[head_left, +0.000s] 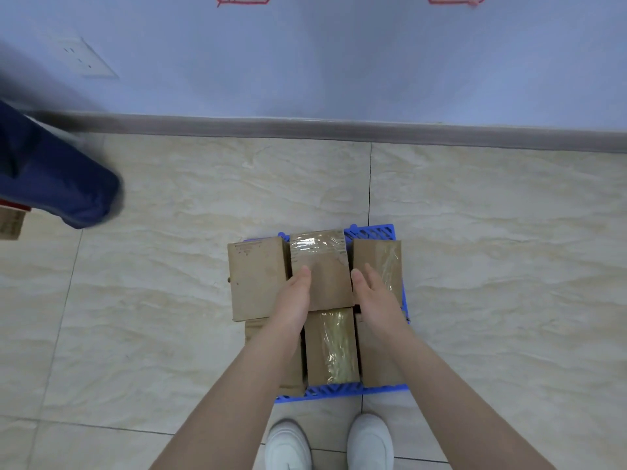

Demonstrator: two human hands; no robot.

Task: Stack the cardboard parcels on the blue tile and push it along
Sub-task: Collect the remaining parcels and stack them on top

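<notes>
A blue plastic grid tile (369, 232) lies on the floor, loaded with several brown cardboard parcels. The topmost taped parcel (320, 266) sits in the middle at the far side. My left hand (293, 300) lies flat against its left side and my right hand (373, 296) against its right side, fingers straight. A plain parcel (256, 279) lies to the left, a taped one (378, 259) to the right, and another taped parcel (332, 346) lies nearer me between my forearms.
A wall with a grey skirting board (339, 128) runs across just beyond the tile. A person's dark blue trouser leg (57, 178) stands at the left, with a cardboard box (12, 223) at the left edge. My white shoes (288, 446) stand behind the tile.
</notes>
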